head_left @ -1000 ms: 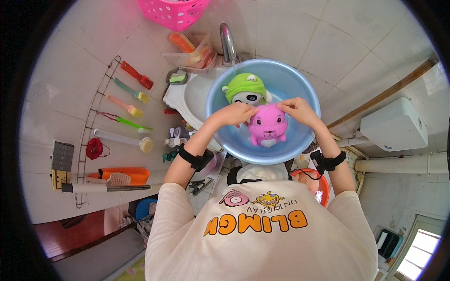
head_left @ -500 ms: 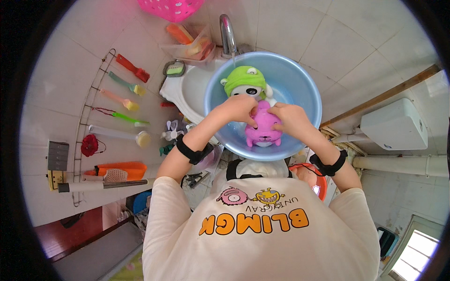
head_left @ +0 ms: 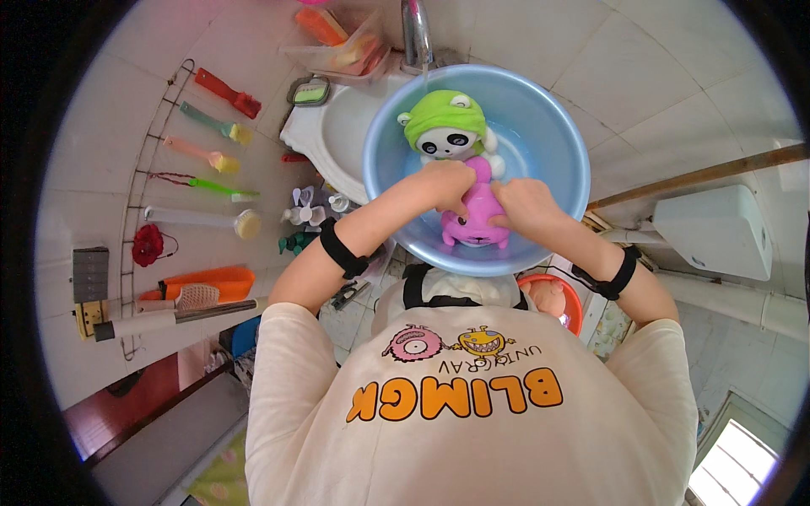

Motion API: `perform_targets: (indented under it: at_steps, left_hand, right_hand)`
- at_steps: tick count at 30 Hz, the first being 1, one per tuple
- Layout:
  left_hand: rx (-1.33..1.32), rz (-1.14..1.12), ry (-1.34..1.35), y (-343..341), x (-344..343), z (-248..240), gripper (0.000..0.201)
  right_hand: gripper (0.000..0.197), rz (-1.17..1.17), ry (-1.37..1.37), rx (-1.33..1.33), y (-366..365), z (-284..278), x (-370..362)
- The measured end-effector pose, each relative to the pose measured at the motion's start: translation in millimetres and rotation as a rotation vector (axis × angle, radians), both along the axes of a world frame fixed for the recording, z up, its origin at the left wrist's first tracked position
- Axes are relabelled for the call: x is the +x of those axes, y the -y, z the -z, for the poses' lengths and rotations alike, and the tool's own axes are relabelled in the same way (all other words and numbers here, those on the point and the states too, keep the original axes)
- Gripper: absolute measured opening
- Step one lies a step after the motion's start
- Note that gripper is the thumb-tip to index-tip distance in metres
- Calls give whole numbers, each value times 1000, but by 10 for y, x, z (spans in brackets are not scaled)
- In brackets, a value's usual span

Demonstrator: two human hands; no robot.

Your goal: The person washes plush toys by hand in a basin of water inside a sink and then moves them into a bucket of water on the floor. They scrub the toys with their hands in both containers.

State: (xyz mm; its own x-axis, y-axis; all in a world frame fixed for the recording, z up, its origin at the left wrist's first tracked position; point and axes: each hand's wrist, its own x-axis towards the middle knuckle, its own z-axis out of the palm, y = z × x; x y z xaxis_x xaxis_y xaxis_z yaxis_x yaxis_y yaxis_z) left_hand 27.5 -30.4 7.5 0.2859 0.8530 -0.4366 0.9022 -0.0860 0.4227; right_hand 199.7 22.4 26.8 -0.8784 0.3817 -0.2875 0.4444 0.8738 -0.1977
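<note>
Inside a blue plastic basin (head_left: pixel 550 126) lies a purple-pink plush toy (head_left: pixel 483 234) with a small stitched face turned toward me. My left hand (head_left: pixel 449 184) is closed on its left side, the thumb pressing near one eye. On the opposite side my right hand (head_left: pixel 527 202) grips the same toy with bent fingers. Just beyond it rests a white panda plush (head_left: pixel 447 143) wearing a green hood (head_left: pixel 443 118) with round ears; neither hand holds it. The fingertips are partly hidden against the purple plush.
A faucet (head_left: pixel 418 34) stands behind the basin, beside a white sink (head_left: pixel 337 135). Several brushes, one of them red (head_left: pixel 228 93), hang on a wire rack to the left. A white cistern (head_left: pixel 713 223) is at right. An orange-red tub (head_left: pixel 557 299) sits below.
The view has shifted, so the basin sits slightly higher in it. More of the panda's face shows now. Both hands stay on the purple plush, my right fingers more curled.
</note>
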Motion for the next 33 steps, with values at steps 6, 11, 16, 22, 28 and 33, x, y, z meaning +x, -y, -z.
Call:
perform_targets:
  at_steps: [6,11,16,22,28,33]
  left_hand:
    - [103,28,49,16,-11,99,26]
    - [63,93,14,-24,-12,212,30]
    - [-1,135,-2,-34,74,294,32]
    - [-36,120,-11,-66,158,401,32]
    - [-60,94,-45,-61,137,362,31]
    - [-68,60,-53,-18,97,414,31]
  right_hand:
    - [44,-68,60,-32,-7,28,-17]
    - [48,-110,-40,-33,26,355,63]
    - [46,-120,-77,-27,84,497,140]
    - [43,-107,-80,-80,48,584,183]
    - [42,-102,-105,-145,26,618,138]
    - [39,-135,-201,-165,46,707,127]
